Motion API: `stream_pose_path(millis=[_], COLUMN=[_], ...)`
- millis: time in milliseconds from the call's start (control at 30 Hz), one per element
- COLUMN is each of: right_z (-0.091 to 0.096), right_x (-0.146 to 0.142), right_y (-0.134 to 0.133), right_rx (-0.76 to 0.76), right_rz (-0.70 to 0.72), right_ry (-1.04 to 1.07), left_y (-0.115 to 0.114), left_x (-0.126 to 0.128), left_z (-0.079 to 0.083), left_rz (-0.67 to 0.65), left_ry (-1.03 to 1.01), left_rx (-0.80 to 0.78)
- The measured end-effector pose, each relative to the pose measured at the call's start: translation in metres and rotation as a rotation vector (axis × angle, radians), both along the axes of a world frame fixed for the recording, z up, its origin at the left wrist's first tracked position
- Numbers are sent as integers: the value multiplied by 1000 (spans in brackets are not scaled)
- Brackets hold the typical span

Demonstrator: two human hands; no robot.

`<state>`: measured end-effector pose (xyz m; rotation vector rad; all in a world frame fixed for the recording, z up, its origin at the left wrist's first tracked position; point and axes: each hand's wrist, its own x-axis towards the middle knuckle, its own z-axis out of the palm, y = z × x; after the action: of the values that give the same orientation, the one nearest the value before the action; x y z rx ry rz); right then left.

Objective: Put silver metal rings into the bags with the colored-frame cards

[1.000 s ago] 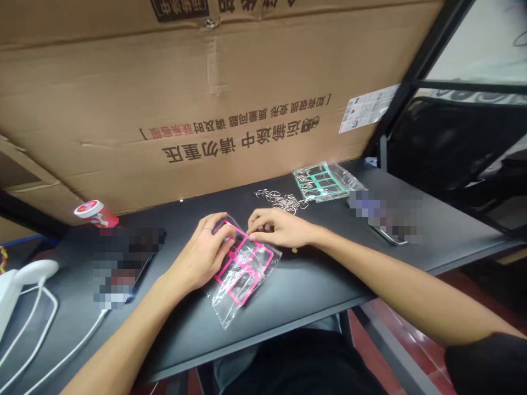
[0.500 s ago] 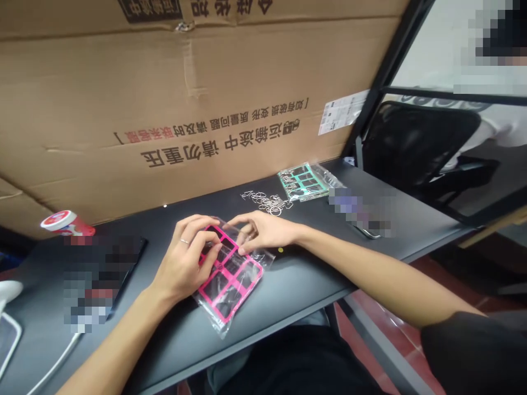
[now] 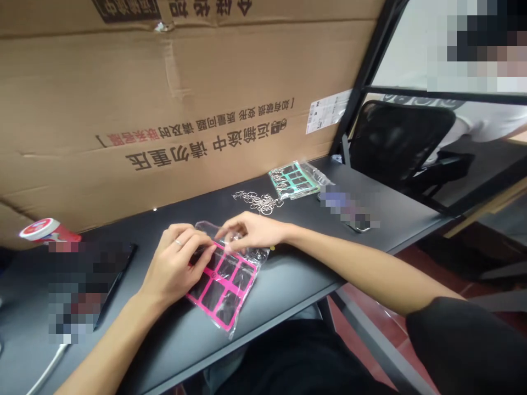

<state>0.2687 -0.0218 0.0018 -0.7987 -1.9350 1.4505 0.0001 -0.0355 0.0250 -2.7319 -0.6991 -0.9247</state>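
A clear plastic bag [image 3: 241,307] with a pink frame [image 3: 222,285] of square windows inside lies on the black desk [image 3: 288,274] in front of me. My left hand [image 3: 173,263] curls its fingers over the upper left part of the bag and grips it. My right hand [image 3: 251,233] pinches the bag's top edge from the right. Both hands touch the bag close together.
A heap of metal rings [image 3: 259,202] and a second bag with a green frame [image 3: 296,180] lie further back on the desk. A large cardboard box [image 3: 164,99] stands behind. A red-lidded can [image 3: 41,230] is at far left, a black chair [image 3: 395,142] at right.
The bag has turned and slid a little toward me. My right hand has moved up to the bag's top edge; my left hand stays curled on it. The view has shifted right.
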Motion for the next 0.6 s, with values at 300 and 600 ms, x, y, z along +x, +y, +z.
stream_pose_path(millis=[300,600], right_z=[24,21], right_x=[98,108], right_y=[33,33], right_rx=[674,504], right_rz=[-481,-287], right_ry=[-727,-792], left_y=[6,4], left_x=[-6,-7], left_z=[-11,-11], left_rz=[-25,47], left_ry=[217,221], left_rx=[-283,-261])
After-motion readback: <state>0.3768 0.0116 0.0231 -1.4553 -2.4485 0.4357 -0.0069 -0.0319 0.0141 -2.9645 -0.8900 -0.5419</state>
